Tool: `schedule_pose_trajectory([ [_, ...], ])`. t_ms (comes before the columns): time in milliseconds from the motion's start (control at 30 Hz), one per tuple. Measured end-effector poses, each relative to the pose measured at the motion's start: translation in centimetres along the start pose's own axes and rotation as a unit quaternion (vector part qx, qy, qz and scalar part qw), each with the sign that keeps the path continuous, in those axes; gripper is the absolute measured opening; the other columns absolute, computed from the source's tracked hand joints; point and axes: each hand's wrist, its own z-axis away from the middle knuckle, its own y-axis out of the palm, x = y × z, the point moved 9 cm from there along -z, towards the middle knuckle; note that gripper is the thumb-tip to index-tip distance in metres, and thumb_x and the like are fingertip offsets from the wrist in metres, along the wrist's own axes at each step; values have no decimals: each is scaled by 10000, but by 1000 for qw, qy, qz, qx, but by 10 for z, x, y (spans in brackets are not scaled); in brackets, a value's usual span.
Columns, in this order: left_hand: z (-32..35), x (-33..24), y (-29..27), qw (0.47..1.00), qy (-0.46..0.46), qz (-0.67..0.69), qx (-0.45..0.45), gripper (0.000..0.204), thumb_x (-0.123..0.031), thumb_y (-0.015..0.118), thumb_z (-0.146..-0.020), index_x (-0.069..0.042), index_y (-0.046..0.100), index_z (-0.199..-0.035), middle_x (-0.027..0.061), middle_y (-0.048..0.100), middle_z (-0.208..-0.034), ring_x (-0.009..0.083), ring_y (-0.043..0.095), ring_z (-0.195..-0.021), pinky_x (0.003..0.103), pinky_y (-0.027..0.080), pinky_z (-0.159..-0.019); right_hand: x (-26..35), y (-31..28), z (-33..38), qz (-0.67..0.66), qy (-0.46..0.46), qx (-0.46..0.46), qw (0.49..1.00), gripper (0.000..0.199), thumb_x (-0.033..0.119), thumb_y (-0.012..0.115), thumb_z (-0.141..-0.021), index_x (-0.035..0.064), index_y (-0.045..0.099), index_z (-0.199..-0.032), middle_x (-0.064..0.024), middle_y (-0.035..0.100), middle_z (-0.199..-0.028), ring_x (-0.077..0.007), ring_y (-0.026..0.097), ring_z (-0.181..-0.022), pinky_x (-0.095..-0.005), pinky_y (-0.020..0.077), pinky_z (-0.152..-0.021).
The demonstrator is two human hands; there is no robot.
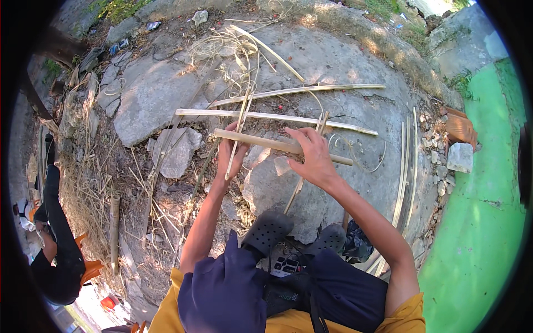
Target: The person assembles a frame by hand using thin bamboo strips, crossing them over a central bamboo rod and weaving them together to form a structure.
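Above dark-trousered knees (pixel 233 288), the left hand (pixel 230 155) is gripping a thin bamboo strip (pixel 237 130), the right hand (pixel 312 158) clasping a thick bamboo slat (pixel 266 142); splitting appears underway, demanding steady pressure.

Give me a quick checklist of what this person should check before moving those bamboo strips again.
1. Left hand grips a thin bamboo strip: ok, fingers closed around it.
2. Right hand has a hold on the thick bamboo piece: ok, it lies over the piece and presses on it.
3. Thick piece is steady: ok, both hands are on it.
4. Long strips on the ground lie apart from the feet: ok, the dark clogs sit nearer the body.
5. Strip edges safe for bare hands: cannot tell.
6. Other person at the left is out of the way: ok, well off to the side.
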Motion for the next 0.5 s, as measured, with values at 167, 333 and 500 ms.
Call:
schedule_pose_trajectory([
  [167, 1, 15, -3, 999, -38, 24, 29, 605, -134, 679, -890, -49, 448, -1443, 47, 553, -1081, 128, 524, -927, 294, 462, -828, -8, -10, 14, 64, 28, -5, 998, 709, 146, 797, -724, 117, 532, -1382, -161, 479, -1291, -368, 448, -1280, -505, 337, -1082],
  [333, 4, 7, 7, 998, -9, -4, 65, 686, -364, 686, -898, -49, 444, -1457, 65, 545, -1105, 151, 531, -972, 315, 468, -837, -11, -26, 24, 95, 73, -62, 991, 805, 167, 811, -708, 119, 447, -1425, -195, 376, -1356, -413, 364, -1338, -533, 322, -1084],
  [500, -3, 13, -13, 996, -67, 25, -49, 693, -500, 674, -926, -17, 503, -1392, 57, 562, -972, 145, 510, -874, 315, 452, -781, -20, -25, 32, 65, 128, -83, 986, 974, 216, 831, -707, 85, 285, -1503, -213, 354, -1353, -412, 336, -1359, -536, 317, -1098],
])
